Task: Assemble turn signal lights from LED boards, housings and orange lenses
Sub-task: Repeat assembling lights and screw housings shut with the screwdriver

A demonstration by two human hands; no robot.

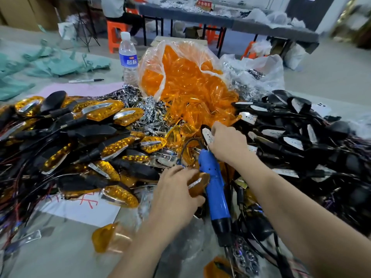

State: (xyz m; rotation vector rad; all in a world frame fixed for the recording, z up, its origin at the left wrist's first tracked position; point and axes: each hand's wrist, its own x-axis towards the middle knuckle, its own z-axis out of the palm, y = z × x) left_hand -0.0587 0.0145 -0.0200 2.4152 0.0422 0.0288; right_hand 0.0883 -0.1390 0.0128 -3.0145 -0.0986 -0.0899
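Note:
My left hand point(176, 189) grips an assembled turn signal point(198, 183) with an orange lens and a chrome strip, low in the middle. My right hand point(226, 143) holds a black housing with a white LED board point(206, 135), lifted from the pile of housings point(291, 133) on the right. A clear bag of orange lenses point(180, 77) lies open behind. Finished turn signals point(80, 133) are heaped on the left. Chrome reflector pieces point(148, 113) lie between the heaps.
A blue electric screwdriver point(214, 185) lies between my hands, its cable running off below. A water bottle point(128, 59) stands behind the lens bag, a marker pen point(86, 80) to its left. A loose orange lens point(104, 237) lies near the front. A person sits at a far table.

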